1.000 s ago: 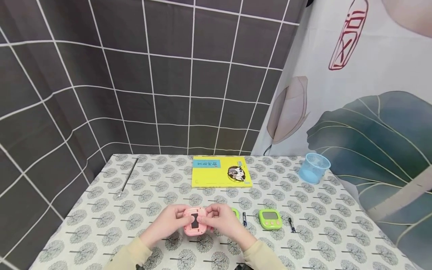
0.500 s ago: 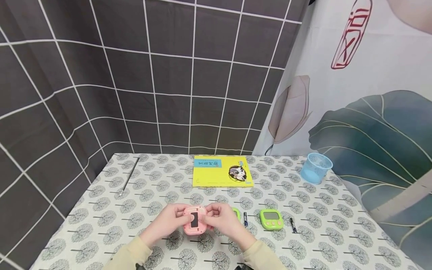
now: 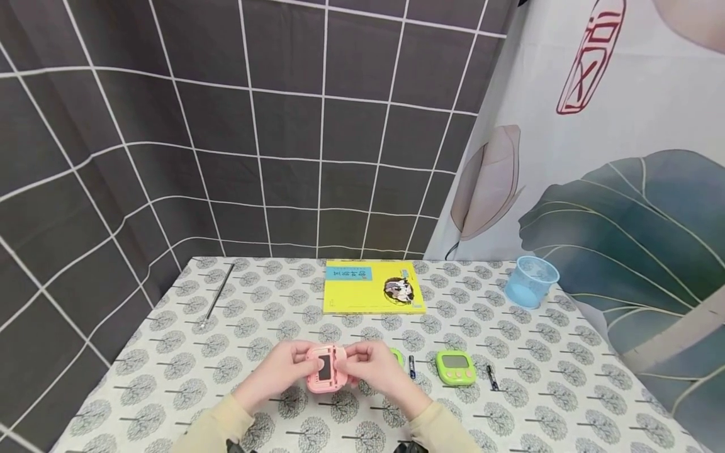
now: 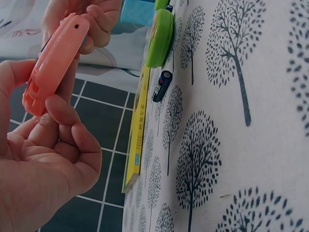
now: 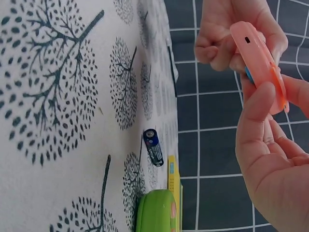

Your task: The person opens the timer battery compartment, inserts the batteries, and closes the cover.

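We see a bench (image 3: pixel 255 333) dressed in white, with rows of gray tree prints (image 3: pixel 144 420). Near its back edge lies a thin yellow book (image 3: pixel 362 302), its cover bearing a blue panel (image 3: pixel 348 273) with characters and a round animal picture (image 3: pixel 399 290). At the back right corner we find a translucent blue cup (image 3: pixel 523 294), well apart from the book. Toward the left edge lies a slim dark rod (image 3: pixel 218 292), slanting, its pale end nearer us. Behind, we have a dark curtain (image 3: pixel 289 126) with a white grid and, on the right, a white hanging (image 3: pixel 629 126) printed with a brownish-pink bud (image 3: pixel 489 179), a large blue-green leaf (image 3: pixel 634 201) and a red seal (image 3: pixel 591 60).
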{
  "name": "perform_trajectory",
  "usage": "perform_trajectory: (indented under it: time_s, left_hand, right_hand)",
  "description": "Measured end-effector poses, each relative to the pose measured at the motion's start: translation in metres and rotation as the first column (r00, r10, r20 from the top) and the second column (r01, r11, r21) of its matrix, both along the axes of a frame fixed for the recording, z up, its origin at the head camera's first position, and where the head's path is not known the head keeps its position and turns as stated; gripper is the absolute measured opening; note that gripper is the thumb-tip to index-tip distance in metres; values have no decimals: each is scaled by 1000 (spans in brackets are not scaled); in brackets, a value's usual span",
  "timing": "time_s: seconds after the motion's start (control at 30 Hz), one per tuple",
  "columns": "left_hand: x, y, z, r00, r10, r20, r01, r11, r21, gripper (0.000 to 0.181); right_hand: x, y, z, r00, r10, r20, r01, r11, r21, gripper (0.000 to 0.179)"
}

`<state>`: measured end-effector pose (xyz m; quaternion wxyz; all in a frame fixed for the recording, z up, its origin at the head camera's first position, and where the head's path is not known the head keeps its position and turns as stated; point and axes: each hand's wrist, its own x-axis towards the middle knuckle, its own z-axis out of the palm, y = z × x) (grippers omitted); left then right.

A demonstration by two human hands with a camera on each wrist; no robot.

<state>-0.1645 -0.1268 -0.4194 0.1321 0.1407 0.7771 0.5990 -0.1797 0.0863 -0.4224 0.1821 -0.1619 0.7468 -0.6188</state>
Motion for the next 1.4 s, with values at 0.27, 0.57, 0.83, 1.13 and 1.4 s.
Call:
perform_trajectory:
  time_s: [0.27, 0.57, 0.83, 1.13, 1.4]
  left_hand:
    - [-1, -1, -1, 1000, 22, 5, -22, 1000, -7, 38]
    - [-4, -2, -6, 1000, 23, 12, -23, 1000, 5, 37]
    - [-3, -2, -6, 999, 43, 15, -43, 999, -15, 39]
    - [-5, -3, -7, 998, 61, 8, -61, 998, -8, 40]
    - [-7, -4, -9, 996, 88, -10, -88, 996, -18, 40]
  right_hand:
    - [-3, 2, -1, 1000, 14, -18, -14, 1000, 8, 33]
    - [-4, 3, 2, 992, -30, -124, 25, 999, -41, 48]
    - [-4, 2, 2, 988, -18, -153, 19, 1000, 9, 28]
    - [0, 6, 1, 991, -42, -125, 48, 998, 42, 23]
    - [1, 11, -9, 994, 41, -99, -26, 990, 141, 16]
